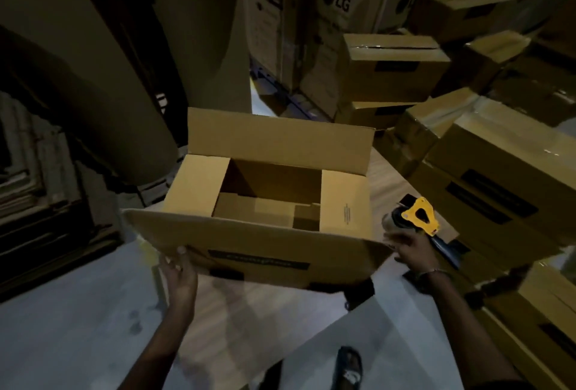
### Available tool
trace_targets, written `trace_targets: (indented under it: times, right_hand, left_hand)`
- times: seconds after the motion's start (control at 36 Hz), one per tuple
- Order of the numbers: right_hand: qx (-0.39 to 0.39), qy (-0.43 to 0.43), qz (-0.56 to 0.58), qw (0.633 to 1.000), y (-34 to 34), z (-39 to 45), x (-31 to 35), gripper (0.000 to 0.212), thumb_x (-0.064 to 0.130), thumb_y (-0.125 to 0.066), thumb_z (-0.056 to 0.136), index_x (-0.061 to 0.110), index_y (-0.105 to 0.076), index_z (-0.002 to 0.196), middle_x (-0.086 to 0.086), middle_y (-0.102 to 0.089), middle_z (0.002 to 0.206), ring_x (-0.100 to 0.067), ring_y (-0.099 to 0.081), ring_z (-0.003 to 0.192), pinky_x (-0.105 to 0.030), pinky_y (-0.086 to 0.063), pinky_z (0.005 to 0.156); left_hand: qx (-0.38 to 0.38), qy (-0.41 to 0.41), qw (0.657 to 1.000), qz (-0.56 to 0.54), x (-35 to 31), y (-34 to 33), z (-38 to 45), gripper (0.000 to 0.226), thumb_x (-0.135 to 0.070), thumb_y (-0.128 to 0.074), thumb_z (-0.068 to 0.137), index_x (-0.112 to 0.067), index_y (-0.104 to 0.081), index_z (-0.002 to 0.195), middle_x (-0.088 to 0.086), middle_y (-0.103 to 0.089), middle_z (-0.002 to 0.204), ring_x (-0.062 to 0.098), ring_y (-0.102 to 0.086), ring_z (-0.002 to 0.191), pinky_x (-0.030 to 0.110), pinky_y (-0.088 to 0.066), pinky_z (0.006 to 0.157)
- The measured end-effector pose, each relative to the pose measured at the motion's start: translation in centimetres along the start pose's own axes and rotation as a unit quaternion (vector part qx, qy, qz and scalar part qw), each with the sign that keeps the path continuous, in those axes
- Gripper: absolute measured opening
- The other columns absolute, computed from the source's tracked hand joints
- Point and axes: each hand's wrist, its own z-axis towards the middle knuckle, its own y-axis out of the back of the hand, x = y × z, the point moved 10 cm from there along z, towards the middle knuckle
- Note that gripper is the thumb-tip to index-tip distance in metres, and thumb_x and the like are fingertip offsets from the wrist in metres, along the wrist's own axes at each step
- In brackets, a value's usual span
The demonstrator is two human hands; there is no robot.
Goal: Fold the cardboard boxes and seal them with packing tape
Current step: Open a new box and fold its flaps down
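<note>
A brown cardboard box (268, 190) hangs in front of me with its top open. Its two side flaps lie folded inward, its far flap stands up, and its near flap (249, 240) tilts toward me. My left hand (179, 268) grips the near flap's left part, thumb on top. My right hand (411, 249) holds a tape dispenser (417, 218) with a yellow frame and blue handle, its fingertips touching the box's right near corner. The bottom flaps show inside the box.
Several taped brown boxes (498, 171) are piled at the right and behind. Tall LG cartons (336, 31) stand at the back. Large brown paper rolls (93, 103) lean at the left. Pale floor (78, 311) lies below, with a foot in a sandal (347, 368) at the bottom.
</note>
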Motion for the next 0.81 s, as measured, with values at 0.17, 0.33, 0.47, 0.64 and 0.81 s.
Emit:
trace_targets:
  times: [0.17, 0.33, 0.47, 0.64, 0.81]
  right_hand:
    - [0.002, 0.079, -0.026, 0.997, -0.7, 9.3, 8.0, 0.036, 0.036, -0.079, 0.091, 0.024, -0.065, 0.122, -0.004, -0.069, 0.114, -0.025, -0.066, 0.099, -0.049, -0.059, 0.085]
    - [0.036, 0.055, 0.038, 0.997, -2.2, 15.9, 13.8, 0.104, 0.052, -0.089, 0.075, 0.017, -0.033, 0.155, -0.007, -0.059, 0.139, -0.028, -0.057, 0.124, -0.045, -0.05, 0.103]
    - [0.074, 0.089, 0.073, 0.991, -3.1, 17.3, 15.9, 0.077, 0.031, -0.091, 0.078, 0.012, -0.052, 0.142, -0.007, -0.064, 0.129, -0.023, -0.06, 0.108, -0.037, -0.051, 0.094]
    - [0.068, 0.121, 0.051, 0.989, -2.0, 16.1, 14.7, 0.048, 0.029, -0.088, 0.081, 0.009, -0.074, 0.123, -0.009, -0.075, 0.114, -0.027, -0.068, 0.103, -0.041, -0.055, 0.095]
    - [0.026, 0.13, 0.016, 0.991, 0.4, 12.1, 9.8, 0.044, 0.044, -0.083, 0.085, 0.012, -0.077, 0.114, -0.008, -0.077, 0.106, -0.029, -0.071, 0.098, -0.043, -0.059, 0.087]
  left_hand:
    - [-0.079, 0.065, 0.986, -0.129, 0.3, -3.2, -7.2, 0.104, -0.101, -0.04, 0.076, -0.045, -0.021, 0.161, -0.001, -0.049, 0.157, 0.03, -0.055, 0.137, 0.057, -0.042, 0.116]
    - [-0.073, 0.079, 0.958, -0.265, -5.5, -11.6, -18.0, 0.09, -0.082, -0.05, 0.091, -0.043, -0.016, 0.165, 0.002, -0.034, 0.168, 0.028, -0.036, 0.151, 0.058, -0.021, 0.126]
    - [-0.057, 0.078, 0.984, -0.15, -8.8, -17.2, -21.8, 0.112, -0.059, -0.071, 0.091, -0.031, 0.008, 0.166, 0.004, -0.028, 0.17, 0.029, -0.024, 0.157, 0.043, -0.005, 0.126]
    - [-0.063, 0.093, 0.987, -0.119, -8.1, -17.0, -22.0, 0.082, -0.022, -0.068, 0.094, -0.031, -0.023, 0.162, 0.008, -0.057, 0.136, 0.025, -0.057, 0.117, 0.059, -0.042, 0.111]
    - [-0.07, 0.049, 0.99, -0.114, -8.5, -14.1, -20.0, 0.056, -0.028, -0.064, 0.08, -0.045, -0.052, 0.132, 0.001, -0.065, 0.128, 0.022, -0.061, 0.109, 0.051, -0.054, 0.095]
